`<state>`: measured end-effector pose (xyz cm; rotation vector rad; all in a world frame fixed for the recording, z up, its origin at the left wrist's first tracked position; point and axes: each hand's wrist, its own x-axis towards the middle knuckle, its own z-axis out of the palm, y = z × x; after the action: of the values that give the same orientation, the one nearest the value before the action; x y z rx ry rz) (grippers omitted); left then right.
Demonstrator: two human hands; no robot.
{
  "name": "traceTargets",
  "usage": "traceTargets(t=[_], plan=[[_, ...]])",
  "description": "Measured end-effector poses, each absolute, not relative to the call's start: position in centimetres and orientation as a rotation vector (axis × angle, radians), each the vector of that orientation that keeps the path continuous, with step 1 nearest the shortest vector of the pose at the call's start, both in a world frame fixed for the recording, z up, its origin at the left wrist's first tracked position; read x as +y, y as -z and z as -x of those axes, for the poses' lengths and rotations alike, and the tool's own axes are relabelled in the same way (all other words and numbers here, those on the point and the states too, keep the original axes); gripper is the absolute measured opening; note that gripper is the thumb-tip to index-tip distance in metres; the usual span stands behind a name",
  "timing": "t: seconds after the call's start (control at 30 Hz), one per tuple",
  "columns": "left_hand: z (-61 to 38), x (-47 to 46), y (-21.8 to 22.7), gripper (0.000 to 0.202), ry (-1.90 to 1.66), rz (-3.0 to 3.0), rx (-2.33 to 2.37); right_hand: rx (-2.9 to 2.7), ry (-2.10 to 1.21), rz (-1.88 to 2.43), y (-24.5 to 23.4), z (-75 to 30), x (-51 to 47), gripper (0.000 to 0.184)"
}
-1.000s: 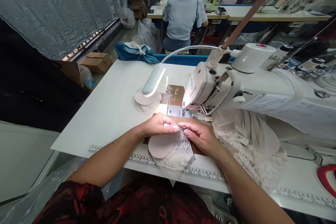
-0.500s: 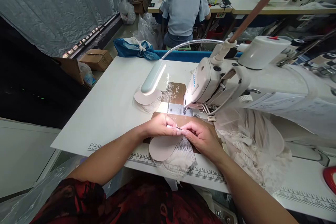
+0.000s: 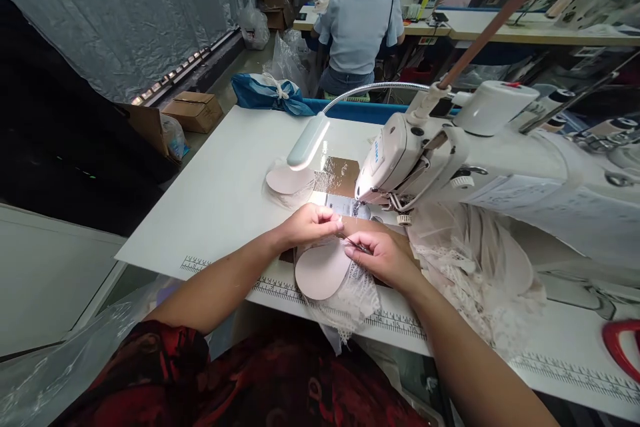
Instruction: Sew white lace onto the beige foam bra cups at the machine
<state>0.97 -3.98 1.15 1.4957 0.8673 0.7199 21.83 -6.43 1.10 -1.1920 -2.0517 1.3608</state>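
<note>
My left hand (image 3: 310, 225) is closed in a pinch at the top edge of a pale pink oval pad (image 3: 323, 271) that lies on white lace fabric (image 3: 350, 293). My right hand (image 3: 380, 255) is closed too, pinching a thin dark tool or pin (image 3: 351, 242) at the pad's right edge, fingertips nearly touching the left hand. Both hands sit just in front of the needle area of the white sewing machine (image 3: 450, 160). The lace hangs over the table's front edge.
A gooseneck lamp (image 3: 307, 140) shines on the white table (image 3: 220, 193). Another pale pad (image 3: 283, 180) lies under the lamp. A heap of lace pieces (image 3: 470, 267) sits right of my hands. A red handle (image 3: 620, 347) lies far right. A person sits at a table ahead.
My hands have drawn slightly apart; the left lifted a little toward the needle plate, and the right now shows a thin dark tool at the pad's edge. The camera shifted slightly.
</note>
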Motion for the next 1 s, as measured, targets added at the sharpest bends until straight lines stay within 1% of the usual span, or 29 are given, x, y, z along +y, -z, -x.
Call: traceTargets(t=[0.1, 0.17, 0.27, 0.33, 0.4, 0.47, 0.53, 0.67, 0.73, 0.87, 0.93, 1.0], plan=[[0.0, -4.2, -2.7, 0.036, -0.854, -1.555, 1.056, -1.983, -1.405, 1.149, -1.0, -22.1, -6.5, 0.022], [1.6, -4.5, -3.8, 0.039, -0.824, -1.645, 1.207, -1.917, -1.418, 1.142, -0.7, -22.3, -6.6, 0.022], [4.2, -5.3, -4.9, 0.044, -0.555, -1.66, 1.316, -1.835, -1.444, 1.119, -0.3, -22.7, -6.6, 0.024], [5.1, -6.0, -4.8, 0.044, -0.355, -1.482, 1.242, -1.791, -1.458, 1.088, -0.2, -22.9, -6.6, 0.025], [5.1, -6.7, -4.2, 0.042, -0.296, -1.254, 1.076, -1.773, -1.447, 1.072, -0.2, -23.1, -6.6, 0.024], [4.4, -7.2, -3.2, 0.039, -0.368, -1.077, 0.916, -1.766, -1.448, 1.063, -0.3, -23.3, -6.6, 0.024], [3.4, -7.5, -2.4, 0.038, -0.464, -0.965, 0.846, -1.809, -1.517, 1.05, -0.5, -23.4, -6.7, 0.024], [1.9, -7.4, -1.8, 0.036, -0.623, -0.909, 0.941, -2.045, -1.662, 1.003, -0.9, -23.2, -6.8, 0.025], [1.6, -7.3, -1.9, 0.036, -0.677, -0.936, 0.965, -2.021, -1.663, 1.031, -0.9, -23.1, -6.8, 0.03], [1.2, -7.3, -2.3, 0.033, -0.694, -1.021, 0.941, -1.902, -1.475, 1.137, -0.8, -23.0, -6.7, 0.04], [0.9, -7.5, -2.3, 0.03, -0.696, -1.078, 0.926, -1.934, -1.365, 1.14, -0.8, -22.9, -6.8, 0.04], [0.6, -7.6, -2.2, 0.029, -0.699, -1.119, 0.906, -1.956, -1.322, 1.128, -1.0, -22.7, -7.0, 0.038]])
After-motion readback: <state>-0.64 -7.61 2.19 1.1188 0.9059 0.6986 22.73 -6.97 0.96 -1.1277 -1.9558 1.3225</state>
